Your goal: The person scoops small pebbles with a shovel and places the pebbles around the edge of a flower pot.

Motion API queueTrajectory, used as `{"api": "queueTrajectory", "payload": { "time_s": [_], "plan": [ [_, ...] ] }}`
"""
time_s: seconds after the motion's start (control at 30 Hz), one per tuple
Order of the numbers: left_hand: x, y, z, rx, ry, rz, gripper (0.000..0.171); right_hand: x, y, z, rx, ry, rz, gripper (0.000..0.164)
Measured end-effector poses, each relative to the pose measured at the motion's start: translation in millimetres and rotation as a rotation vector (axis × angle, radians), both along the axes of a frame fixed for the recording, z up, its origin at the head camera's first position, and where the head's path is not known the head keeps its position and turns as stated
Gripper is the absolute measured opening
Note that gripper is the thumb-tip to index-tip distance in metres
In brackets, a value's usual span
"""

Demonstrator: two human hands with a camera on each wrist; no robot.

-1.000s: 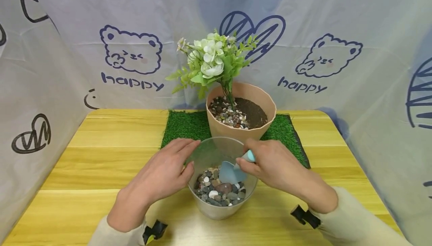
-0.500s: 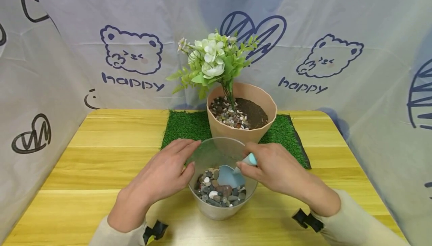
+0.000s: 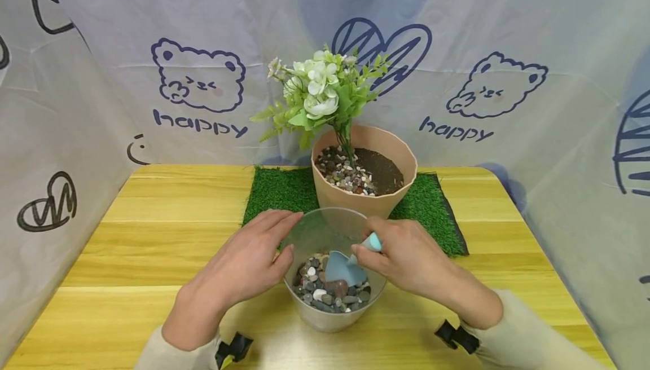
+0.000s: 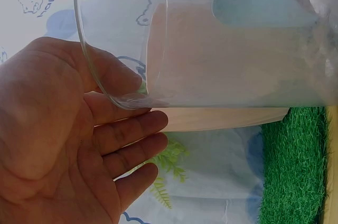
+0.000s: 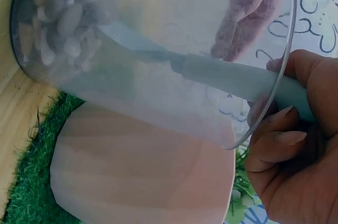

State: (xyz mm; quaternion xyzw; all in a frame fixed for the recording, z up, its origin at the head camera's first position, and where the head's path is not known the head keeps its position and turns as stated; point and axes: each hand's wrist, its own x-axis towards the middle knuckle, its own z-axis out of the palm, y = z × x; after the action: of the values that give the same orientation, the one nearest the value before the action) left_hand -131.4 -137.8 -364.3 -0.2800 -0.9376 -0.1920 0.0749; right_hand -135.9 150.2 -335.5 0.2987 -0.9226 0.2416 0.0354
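Note:
A small blue hand trowel (image 3: pixel 344 267) with a pale handle stands tilted inside a clear plastic bucket (image 3: pixel 325 322), its blade against the pebbles (image 3: pixel 325 300) at the bottom. My right hand (image 3: pixel 408 250) grips its handle at the bucket's right rim, fingers curled round it in the right wrist view. At the left rim, my left hand (image 3: pixel 244 257) rests against the bucket with thumb and fingers extended. The left wrist view shows those fingers (image 4: pixel 129 152) fairly straight, the lower ones apart from the wall.
Behind the bucket, a peach flowerpot (image 3: pixel 355 201) holds dark soil (image 3: pixel 381 170), pebbles and white artificial flowers (image 3: pixel 320 85). It stands on a green turf mat (image 3: pixel 281 192) on the wooden table (image 3: pixel 167 246). A printed cloth (image 3: pixel 284 9) hangs behind.
The trowel blade has moved down and slightly toward the person, lower among the pebbles, with the right hand following. The left hand and bucket have barely moved.

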Motion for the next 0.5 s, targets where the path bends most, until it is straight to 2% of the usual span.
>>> {"api": "queueTrajectory", "payload": {
  "time_s": [0.27,0.5],
  "plan": [
    [0.1,0.0,-0.3,0.007,-0.010,0.009,0.056,4.0,-2.6,-3.7,-0.035,-0.036,0.005,0.016],
    [0.3,0.5,-1.1,0.010,-0.022,0.013,0.056,5.2,-0.2,-7.2,-0.095,-0.047,-0.030,0.015]
  ]
}}
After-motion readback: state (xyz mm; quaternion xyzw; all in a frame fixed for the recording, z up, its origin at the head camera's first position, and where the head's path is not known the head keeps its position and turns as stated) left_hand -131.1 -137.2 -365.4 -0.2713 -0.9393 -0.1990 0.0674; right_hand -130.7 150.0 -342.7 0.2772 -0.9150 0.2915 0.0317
